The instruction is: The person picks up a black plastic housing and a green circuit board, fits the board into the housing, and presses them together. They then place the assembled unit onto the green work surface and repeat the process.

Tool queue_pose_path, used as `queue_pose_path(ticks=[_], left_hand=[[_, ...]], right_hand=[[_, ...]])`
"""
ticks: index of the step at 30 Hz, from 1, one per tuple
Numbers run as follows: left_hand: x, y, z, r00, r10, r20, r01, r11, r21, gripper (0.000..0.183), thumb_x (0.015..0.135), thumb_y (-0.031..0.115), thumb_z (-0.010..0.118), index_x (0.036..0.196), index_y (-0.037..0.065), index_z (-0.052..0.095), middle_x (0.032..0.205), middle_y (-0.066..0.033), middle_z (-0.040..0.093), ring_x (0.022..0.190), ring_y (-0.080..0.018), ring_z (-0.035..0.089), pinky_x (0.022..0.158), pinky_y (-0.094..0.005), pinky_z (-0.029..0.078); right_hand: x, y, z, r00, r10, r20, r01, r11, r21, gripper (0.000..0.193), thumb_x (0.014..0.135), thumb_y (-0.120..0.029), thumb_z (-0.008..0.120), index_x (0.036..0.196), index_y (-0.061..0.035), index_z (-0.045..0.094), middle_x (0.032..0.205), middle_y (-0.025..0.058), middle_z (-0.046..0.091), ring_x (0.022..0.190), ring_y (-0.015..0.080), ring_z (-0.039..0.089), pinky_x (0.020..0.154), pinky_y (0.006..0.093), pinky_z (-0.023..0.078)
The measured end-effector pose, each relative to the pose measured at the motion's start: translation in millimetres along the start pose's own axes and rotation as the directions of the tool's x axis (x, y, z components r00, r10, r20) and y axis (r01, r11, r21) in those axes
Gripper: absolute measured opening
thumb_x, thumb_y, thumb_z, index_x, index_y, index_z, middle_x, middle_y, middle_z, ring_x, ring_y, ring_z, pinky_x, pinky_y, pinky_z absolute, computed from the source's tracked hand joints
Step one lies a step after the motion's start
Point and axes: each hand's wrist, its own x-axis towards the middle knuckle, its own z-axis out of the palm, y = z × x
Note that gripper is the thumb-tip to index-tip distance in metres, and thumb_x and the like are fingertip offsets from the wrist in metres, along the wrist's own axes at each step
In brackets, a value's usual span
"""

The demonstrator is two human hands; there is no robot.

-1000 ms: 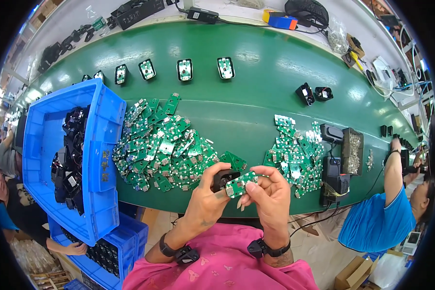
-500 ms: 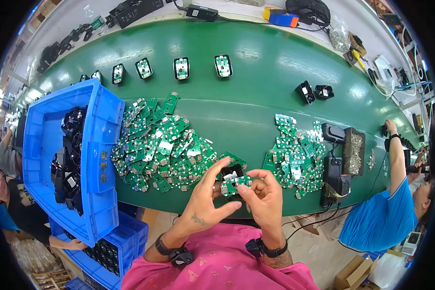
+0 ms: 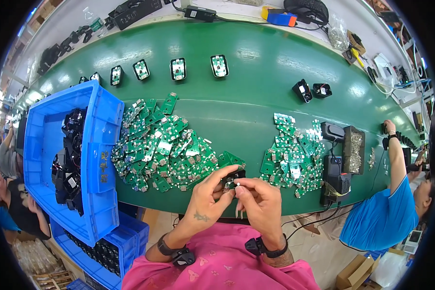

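Note:
My left hand point(image 3: 210, 195) is closed round a small black plastic housing point(image 3: 234, 176), held low over the front edge of the table. Against it, my right hand point(image 3: 260, 197) pinches a small white piece point(image 3: 238, 184) between thumb and fingertips. Fingers hide most of the housing's inside, and I cannot make out the circuit board there. Left of my hands lies a big heap of green circuit boards point(image 3: 171, 147). A smaller heap of boards point(image 3: 295, 157) lies to their right, and a few loose boards point(image 3: 231, 158) are just beyond my fingertips.
A blue crate point(image 3: 93, 159) with black housings stands at the left. Along the far side is a row of housings with boards point(image 3: 178, 69); two open housings point(image 3: 303, 90) sit right of it. A tray of small metal parts point(image 3: 354, 152) is beside black power units point(image 3: 334, 179). A co-worker point(image 3: 379, 217) reaches in at right.
The green board that showed flat in front of the housing is no longer visible. My right fingers have closed in against the housing and now pinch the white piece.

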Motion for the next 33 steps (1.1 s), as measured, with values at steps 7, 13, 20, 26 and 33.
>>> queue_pose_path(ticks=[7,13,20,26,33], left_hand=[[-0.9,0.0,4.2,0.998,0.062,-0.027,-0.062,0.998,0.019,0.051,0.09,-0.011,0.055,0.139,0.0,0.046,0.119,-0.0076,0.06,0.104,-0.0113,0.06,0.088,-0.0244,0.05],[-2.2,9.6,4.9,0.935,0.311,-0.172,-0.274,0.939,0.208,0.047,0.086,-0.011,0.056,0.131,0.002,0.057,0.13,-0.0153,0.056,0.105,-0.0187,0.063,0.087,-0.0286,0.055],[-3.2,17.8,-1.8,0.957,0.287,-0.048,-0.271,0.938,0.215,0.048,0.085,-0.011,0.058,0.133,-0.002,0.055,0.13,-0.0142,0.055,0.114,-0.02,0.061,0.092,-0.0284,0.053],[-3.3,23.9,-5.3,0.941,0.337,0.009,-0.32,0.883,0.344,0.049,0.083,-0.01,0.06,0.13,0.001,0.058,0.123,-0.0162,0.059,0.107,-0.021,0.064,0.089,-0.0294,0.054],[-2.8,28.5,-2.6,0.909,0.416,0.027,-0.37,0.776,0.51,0.049,0.079,-0.009,0.062,0.126,0.004,0.062,0.119,-0.0195,0.062,0.098,-0.0311,0.067,0.082,-0.0346,0.054]], right_hand=[[-4.0,8.2,1.3,0.992,-0.125,-0.021,0.125,0.992,0.015,0.011,0.093,-0.001,0.061,0.099,0.005,0.067,0.084,0.0097,0.067,0.062,0.0121,0.065,0.053,0.0245,0.052],[-1.1,8.5,-2.8,0.943,-0.332,0.013,0.309,0.863,-0.4,0.004,0.087,0.0,0.066,0.09,0.0023,0.067,0.074,0.0083,0.065,0.056,0.013,0.062,0.049,0.0259,0.047],[4.8,-4.8,-12.6,0.985,-0.138,0.1,0.163,0.939,-0.304,0.003,0.084,-0.001,0.068,0.084,0.002,0.067,0.07,0.0077,0.064,0.055,0.0117,0.06,0.049,0.0258,0.045],[7.1,-3.6,-15.9,0.98,-0.128,0.151,0.171,0.934,-0.315,0.004,0.083,-0.001,0.069,0.084,0.0017,0.067,0.069,0.007,0.064,0.053,0.0118,0.059,0.048,0.0259,0.044],[6.1,-8.1,-8.9,0.966,-0.211,0.149,0.256,0.852,-0.456,0.004,0.081,0.0,0.068,0.081,0.0015,0.064,0.069,0.0103,0.063,0.053,0.0202,0.06,0.049,0.031,0.045]])
